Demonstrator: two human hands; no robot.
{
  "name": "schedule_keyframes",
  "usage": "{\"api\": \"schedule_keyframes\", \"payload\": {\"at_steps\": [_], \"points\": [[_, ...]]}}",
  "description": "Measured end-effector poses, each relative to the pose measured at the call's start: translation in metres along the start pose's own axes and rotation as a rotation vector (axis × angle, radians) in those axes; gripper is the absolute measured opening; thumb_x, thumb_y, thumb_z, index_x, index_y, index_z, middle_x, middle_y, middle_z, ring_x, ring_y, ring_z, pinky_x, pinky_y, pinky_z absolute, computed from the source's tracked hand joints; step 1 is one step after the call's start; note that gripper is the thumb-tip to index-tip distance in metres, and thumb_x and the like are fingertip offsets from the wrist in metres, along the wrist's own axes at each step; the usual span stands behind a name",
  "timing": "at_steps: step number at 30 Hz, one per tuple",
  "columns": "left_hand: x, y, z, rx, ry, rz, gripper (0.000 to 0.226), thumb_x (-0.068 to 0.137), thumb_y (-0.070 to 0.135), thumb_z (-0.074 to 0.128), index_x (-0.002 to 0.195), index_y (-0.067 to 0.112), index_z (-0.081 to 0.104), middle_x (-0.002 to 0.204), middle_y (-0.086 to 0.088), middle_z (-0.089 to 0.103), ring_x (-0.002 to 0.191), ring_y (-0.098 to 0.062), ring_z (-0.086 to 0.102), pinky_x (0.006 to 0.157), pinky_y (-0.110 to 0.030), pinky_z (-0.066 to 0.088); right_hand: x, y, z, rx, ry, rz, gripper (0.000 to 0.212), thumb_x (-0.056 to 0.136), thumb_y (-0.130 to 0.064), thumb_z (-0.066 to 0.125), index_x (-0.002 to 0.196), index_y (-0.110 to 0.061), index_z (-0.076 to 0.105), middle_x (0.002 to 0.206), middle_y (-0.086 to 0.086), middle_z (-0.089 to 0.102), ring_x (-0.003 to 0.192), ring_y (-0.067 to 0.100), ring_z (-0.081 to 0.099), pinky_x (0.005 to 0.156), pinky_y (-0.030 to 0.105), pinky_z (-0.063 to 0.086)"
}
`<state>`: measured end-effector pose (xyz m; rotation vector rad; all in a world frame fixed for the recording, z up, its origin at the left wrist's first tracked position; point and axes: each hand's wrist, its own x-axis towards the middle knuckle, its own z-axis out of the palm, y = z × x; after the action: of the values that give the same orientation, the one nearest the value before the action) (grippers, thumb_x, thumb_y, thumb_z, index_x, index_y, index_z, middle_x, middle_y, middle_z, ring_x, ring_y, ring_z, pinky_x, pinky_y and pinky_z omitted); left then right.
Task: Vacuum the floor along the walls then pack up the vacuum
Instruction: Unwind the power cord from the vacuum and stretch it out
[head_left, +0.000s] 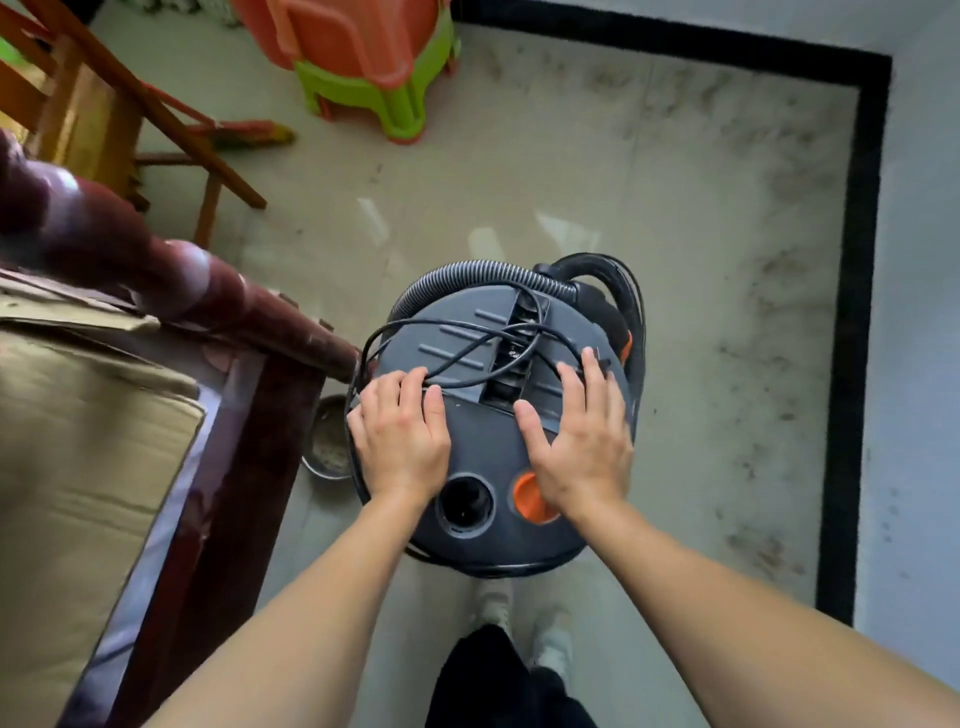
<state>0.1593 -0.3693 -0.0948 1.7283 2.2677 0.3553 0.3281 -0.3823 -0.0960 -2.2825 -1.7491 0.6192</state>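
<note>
The vacuum (483, 441), a round dark grey canister, stands upright on the pale floor (701, 260) directly under both hands, and everything else is placed around it. The left hand (400, 431) lies palm down on the left side of the vacuum's lid, fingers close together and nearly straight, their tips resting across a loop of the black power cord (467, 332) without closing round it. The right hand (576, 436) lies flat on the right side of the lid with its fingers spread, the longest ones touching the cord where it crosses toward the rim; it grips nothing. The cord sprawls in loose loops over the far half of the lid, between and beyond the two hands. A ribbed grey hose (467, 275) curves round the vacuum's far edge. On the near part of the lid, between the wrists, sits a round black port (465, 501), and an orange button (527, 499) lies just beside it, partly under the right wrist. Left of the vacuum, close to its side, a metal bowl (327, 436) sits on the floor against dark wooden furniture (249, 312). Beyond the vacuum stand stacked orange and green plastic stools (363, 62). A black border strip (857, 312) runs along the floor to its right.
</note>
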Motion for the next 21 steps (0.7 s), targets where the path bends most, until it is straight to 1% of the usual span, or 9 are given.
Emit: {"api": "schedule_keyframes", "payload": {"at_steps": [3,6,9,15,19,21], "points": [[-0.03,-0.018,-0.006,0.029,-0.031,0.033,0.053,0.094,0.044,0.025,0.121,0.016,0.061,0.118,-0.005,0.06,0.116,-0.029,0.049,0.096,-0.045,0.033,-0.044,0.002,0.01,0.014,0.008,0.028,0.075,0.088,-0.066,0.035,0.147,-0.022,0.042,0.163,-0.003,0.022,0.147,0.03,0.025,0.108,0.049,0.035],[-0.061,-0.038,-0.013,0.039,-0.047,0.059,0.052,0.094,0.043,0.026,0.121,0.015,0.061,0.118,-0.006,0.059,0.116,-0.029,0.049,0.095,-0.046,0.035,-0.087,0.001,0.021,0.036,0.031,0.05,0.072,0.088,-0.064,0.04,0.145,-0.019,0.047,0.161,-0.001,0.028,0.145,0.033,0.03,0.105,0.051,0.039],[-0.092,-0.062,-0.02,0.039,-0.049,0.062,0.051,0.094,0.042,0.027,0.12,0.014,0.062,0.117,-0.007,0.06,0.115,-0.03,0.049,0.094,-0.048,0.036,-0.126,-0.004,0.029,0.039,0.047,0.05,0.073,0.088,-0.064,0.035,0.142,-0.018,0.05,0.16,0.001,0.032,0.143,0.035,0.034,0.102,0.052,0.042],[-0.154,-0.111,-0.035,0.009,-0.023,0.008,0.052,0.094,0.041,0.028,0.119,0.011,0.062,0.117,-0.008,0.061,0.114,-0.031,0.05,0.094,-0.048,0.035,-0.19,-0.015,0.051,0.031,0.04,-0.001,0.07,0.09,-0.063,0.032,0.141,-0.02,0.052,0.159,-0.002,0.032,0.143,0.032,0.034,0.101,0.048,0.043],[-0.192,-0.14,-0.044,-0.005,-0.029,-0.062,0.056,0.093,0.045,0.026,0.12,0.011,0.061,0.118,-0.008,0.06,0.115,-0.031,0.049,0.094,-0.048,0.035,-0.225,-0.021,0.065,0.041,0.032,-0.039,0.064,0.09,-0.059,0.039,0.142,-0.024,0.05,0.159,-0.005,0.033,0.144,0.028,0.034,0.103,0.047,0.043],[-0.211,-0.153,-0.048,-0.006,-0.023,-0.074,0.057,0.091,0.047,0.028,0.12,0.011,0.061,0.117,-0.009,0.06,0.114,-0.032,0.05,0.094,-0.047,0.035,-0.241,-0.023,0.069,0.052,0.033,-0.056,0.062,0.09,-0.055,0.042,0.145,-0.025,0.048,0.16,-0.005,0.031,0.143,0.027,0.035,0.102,0.047,0.045]]}}
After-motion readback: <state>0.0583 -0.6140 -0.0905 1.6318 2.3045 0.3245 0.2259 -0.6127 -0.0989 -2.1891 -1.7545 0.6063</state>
